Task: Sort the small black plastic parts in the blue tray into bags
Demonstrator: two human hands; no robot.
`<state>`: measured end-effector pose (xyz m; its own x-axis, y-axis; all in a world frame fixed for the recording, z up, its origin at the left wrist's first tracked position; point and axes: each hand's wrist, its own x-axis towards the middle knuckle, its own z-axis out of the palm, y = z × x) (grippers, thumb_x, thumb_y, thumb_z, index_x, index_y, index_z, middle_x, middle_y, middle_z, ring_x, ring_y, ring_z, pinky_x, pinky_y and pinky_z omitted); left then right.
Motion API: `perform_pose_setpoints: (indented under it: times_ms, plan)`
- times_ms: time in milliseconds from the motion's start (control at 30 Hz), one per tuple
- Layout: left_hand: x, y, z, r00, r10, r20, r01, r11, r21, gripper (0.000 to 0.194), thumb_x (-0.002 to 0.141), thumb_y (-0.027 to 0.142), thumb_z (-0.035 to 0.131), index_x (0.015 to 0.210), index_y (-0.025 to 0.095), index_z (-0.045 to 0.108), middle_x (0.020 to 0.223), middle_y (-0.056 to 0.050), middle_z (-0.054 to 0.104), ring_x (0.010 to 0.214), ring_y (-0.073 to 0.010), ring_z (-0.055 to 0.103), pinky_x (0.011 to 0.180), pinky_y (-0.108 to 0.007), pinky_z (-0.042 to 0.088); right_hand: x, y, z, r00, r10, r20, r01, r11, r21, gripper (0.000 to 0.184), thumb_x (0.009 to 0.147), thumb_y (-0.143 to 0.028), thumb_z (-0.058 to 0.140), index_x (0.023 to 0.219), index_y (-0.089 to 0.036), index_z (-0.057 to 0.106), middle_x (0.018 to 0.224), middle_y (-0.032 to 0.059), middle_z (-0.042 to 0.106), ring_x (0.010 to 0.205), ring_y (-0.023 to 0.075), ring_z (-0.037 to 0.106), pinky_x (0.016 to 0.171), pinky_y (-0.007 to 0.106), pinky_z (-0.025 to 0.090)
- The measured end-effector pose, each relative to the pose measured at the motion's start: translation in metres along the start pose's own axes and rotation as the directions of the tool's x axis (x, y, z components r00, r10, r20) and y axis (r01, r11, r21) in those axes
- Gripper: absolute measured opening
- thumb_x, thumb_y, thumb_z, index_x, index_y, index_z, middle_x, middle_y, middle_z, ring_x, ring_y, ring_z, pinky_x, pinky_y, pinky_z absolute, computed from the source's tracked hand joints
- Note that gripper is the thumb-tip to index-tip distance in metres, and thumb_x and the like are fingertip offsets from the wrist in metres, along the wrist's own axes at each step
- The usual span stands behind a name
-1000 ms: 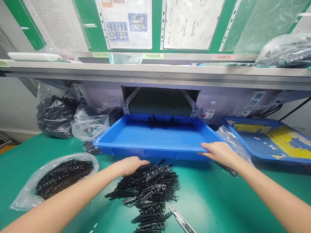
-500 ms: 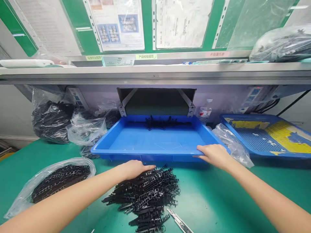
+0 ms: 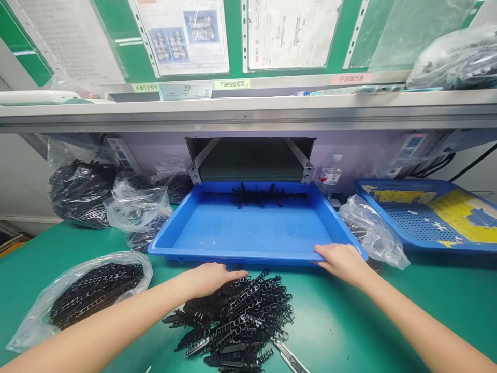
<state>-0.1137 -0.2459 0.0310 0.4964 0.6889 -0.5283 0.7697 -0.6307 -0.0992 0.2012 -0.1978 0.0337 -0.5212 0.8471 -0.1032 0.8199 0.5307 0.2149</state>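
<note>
Your right hand (image 3: 340, 261) lies on the front rim of a shallow blue plastic tray (image 3: 233, 254) at centre frame, fingers together, seemingly steadying it; whether they clamp it, you cannot tell. Your left hand (image 3: 207, 280) rests open on a heap of black moulded plastic strips (image 3: 236, 324) at lower centre, apparently keeping them gathered. A clear plastic bag of more strips (image 3: 37, 321) sits lower left.
</note>
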Motion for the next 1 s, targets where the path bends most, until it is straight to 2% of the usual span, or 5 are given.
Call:
perform_pose_setpoints:
  times_ms: [233,567,733,900,1000]
  plan:
    - [-0.001,0.0,0.001,0.999,-0.047,-0.005,0.046,0.997,-0.056,0.08,0.067,-0.009,0.033,0.137,0.028,0.022,0.088,-0.009,0.059,0.071,-0.0212,0.061,0.064,-0.028,0.048,0.001,0.002,0.005,1.0,-0.008,-0.007,0.008,1.0,0.01,0.01,0.08,-0.016,0.054,0.074,-0.02,0.047,0.08,0.0053,0.066,0.074,0.025,0.063,0.05,0.026,0.038]
    - [-0.005,-0.004,0.003,1.0,-0.015,-0.027,0.014,0.999,-0.051,0.081,0.064,-0.009,0.035,0.135,0.03,0.028,0.095,-0.01,0.058,0.07,-0.0205,0.061,0.062,-0.026,0.047,0.0,0.0,0.006,0.999,-0.044,0.011,0.044,0.999,0.013,0.01,0.08,-0.014,0.051,0.074,-0.021,0.046,0.082,0.0057,0.065,0.076,0.0233,0.062,0.056,0.028,0.042]
    - [-0.006,-0.006,0.006,0.997,-0.041,-0.07,0.038,0.998,-0.047,0.072,0.068,-0.007,0.032,0.132,0.028,0.035,0.1,-0.012,0.056,0.07,-0.0225,0.062,0.063,-0.031,0.049,0.001,0.0,0.005,0.999,-0.045,0.019,0.045,0.999,0.014,0.011,0.081,-0.015,0.049,0.072,-0.021,0.045,0.08,0.0055,0.065,0.074,0.023,0.062,0.056,0.027,0.042]
    - [-0.006,-0.014,0.011,0.992,0.055,-0.11,-0.073,0.984,-0.165,0.066,0.061,-0.008,0.035,0.118,0.02,0.053,0.121,-0.008,0.05,0.094,-0.0261,0.058,0.079,-0.033,0.048,0.0,0.001,0.006,0.997,-0.074,0.017,0.073,0.996,0.044,0.016,0.086,-0.028,0.045,0.072,-0.021,0.045,0.076,0.0061,0.063,0.07,0.0233,0.061,0.057,0.029,0.042]
    - [-0.012,-0.02,0.008,0.99,0.068,-0.124,-0.1,0.956,-0.275,0.067,0.06,-0.01,0.034,0.115,0.02,0.056,0.124,-0.006,0.049,0.106,-0.0249,0.052,0.087,-0.033,0.044,0.0,0.006,0.0,0.993,-0.105,0.061,0.092,0.98,0.178,0.022,0.085,-0.039,0.046,0.074,-0.02,0.049,0.077,0.0069,0.064,0.071,0.0256,0.061,0.057,0.031,0.042]
